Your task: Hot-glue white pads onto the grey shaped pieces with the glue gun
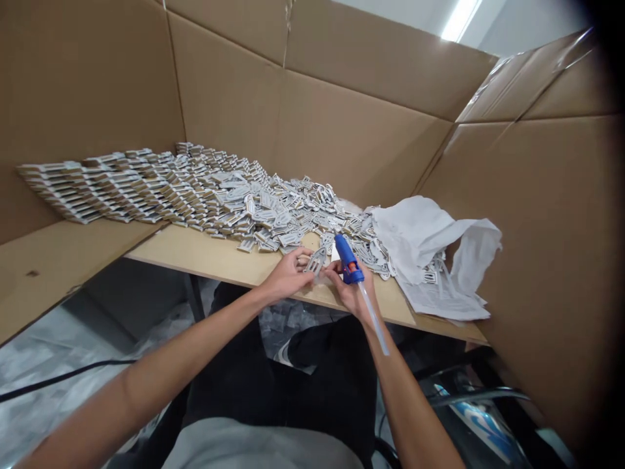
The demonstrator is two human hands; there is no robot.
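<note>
Barely visible, right fingers (pixel 336 277) clamp a blue glue gun (pixel 346 257); left fingers (pixel 303 260) pinch a grey piece (pixel 316 262).

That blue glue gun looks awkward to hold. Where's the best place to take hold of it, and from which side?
Grip the thick blue body of the glue gun from the near side, as the right hand does now. It's the bulkiest part and sits well in a closed hand. Avoid the thin clear glue stick trailing back past the wrist; it looks likely to bend.
</note>
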